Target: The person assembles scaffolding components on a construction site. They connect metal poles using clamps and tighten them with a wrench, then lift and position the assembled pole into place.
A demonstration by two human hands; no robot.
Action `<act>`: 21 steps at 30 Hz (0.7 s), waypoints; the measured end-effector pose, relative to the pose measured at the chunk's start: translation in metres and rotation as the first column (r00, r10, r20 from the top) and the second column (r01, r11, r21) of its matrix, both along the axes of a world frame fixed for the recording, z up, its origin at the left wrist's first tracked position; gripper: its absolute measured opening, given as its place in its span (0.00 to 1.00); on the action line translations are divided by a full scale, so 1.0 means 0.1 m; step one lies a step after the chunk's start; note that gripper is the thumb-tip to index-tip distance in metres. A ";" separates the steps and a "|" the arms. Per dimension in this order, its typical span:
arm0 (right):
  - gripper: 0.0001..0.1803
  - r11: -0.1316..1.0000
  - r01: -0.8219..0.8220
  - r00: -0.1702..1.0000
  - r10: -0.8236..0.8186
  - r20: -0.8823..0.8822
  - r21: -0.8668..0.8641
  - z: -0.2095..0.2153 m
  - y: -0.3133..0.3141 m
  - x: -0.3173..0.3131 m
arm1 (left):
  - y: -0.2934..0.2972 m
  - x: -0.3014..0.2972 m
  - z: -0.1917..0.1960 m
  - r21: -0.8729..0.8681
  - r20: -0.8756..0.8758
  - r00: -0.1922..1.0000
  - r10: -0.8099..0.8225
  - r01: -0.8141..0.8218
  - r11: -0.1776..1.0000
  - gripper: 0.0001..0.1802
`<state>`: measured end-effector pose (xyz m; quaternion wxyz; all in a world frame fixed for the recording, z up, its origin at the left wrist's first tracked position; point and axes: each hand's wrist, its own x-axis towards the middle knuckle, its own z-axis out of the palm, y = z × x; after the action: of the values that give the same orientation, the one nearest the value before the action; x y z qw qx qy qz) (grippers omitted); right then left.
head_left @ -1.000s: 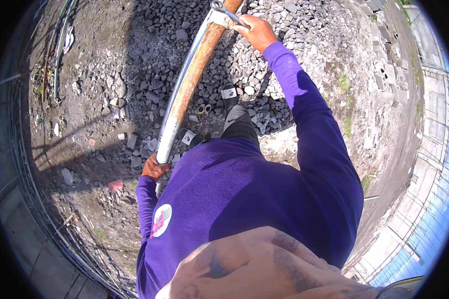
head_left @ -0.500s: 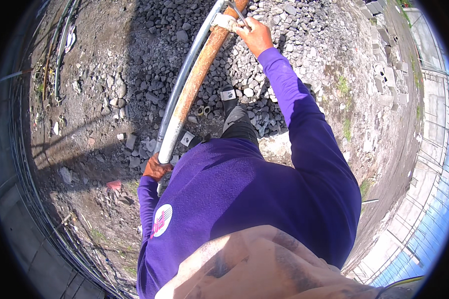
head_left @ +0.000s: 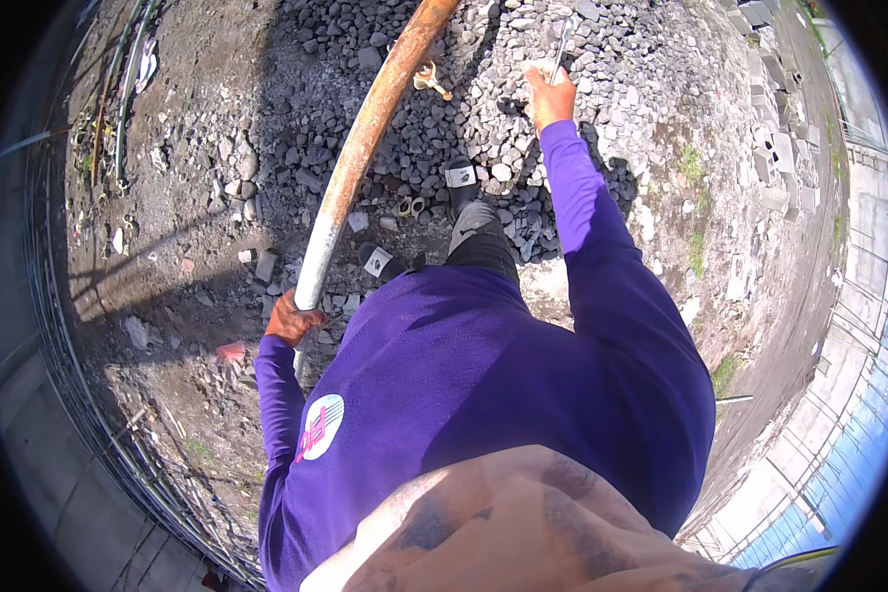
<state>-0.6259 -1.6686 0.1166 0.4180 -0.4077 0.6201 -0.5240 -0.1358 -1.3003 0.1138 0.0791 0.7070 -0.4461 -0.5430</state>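
A long rusty metal pipe (head_left: 365, 133), pale grey toward its near end, slants from the top of the view down to my left hand. My left hand (head_left: 294, 319) is closed around that near end. Beside the pipe's right side shows a pale, rust-tipped pipe clamp (head_left: 430, 81); whether it hangs on the pipe or is loose, I cannot tell. Out to the right over the gravel, apart from the pipe, my right hand (head_left: 551, 102) is closed on a slim silver wrench (head_left: 562, 47) that points upward.
Grey gravel (head_left: 503, 118) covers the ground ahead around my sandalled feet (head_left: 460, 177). Two small rings (head_left: 410, 207) lie between them. Concrete blocks (head_left: 775, 148) are piled at the far right. Long pipes and rods (head_left: 128, 99) lie at the left.
My right hand has come away from the clamp and moved right with the wrench. The grey pipe beside the rusty one no longer shows. The rusty pipe's near end has shifted slightly left.
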 end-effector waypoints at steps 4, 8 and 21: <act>0.09 0.997 0.037 0.988 -0.028 -0.150 0.060 -0.30 0.21 -0.16 | 0.02 0.08 -0.02 -0.030 0.014 0.999 0.043 -0.043 0.999 0.30; 0.18 0.950 0.040 0.925 0.082 -0.371 0.310 -0.60 0.51 -0.42 | 0.00 0.08 0.00 -0.020 0.113 0.994 0.002 0.000 1.000 0.32; 0.20 0.564 -0.169 0.225 0.820 -0.526 0.808 -1.01 1.60 -0.43 | -0.11 -0.09 -0.14 0.041 0.013 1.000 -0.027 0.026 0.999 0.32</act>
<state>-0.6694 -1.5082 0.0156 0.2873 -0.6463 0.6850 0.1747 -0.1453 -1.3110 0.0996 0.0544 0.7061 -0.4446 -0.5484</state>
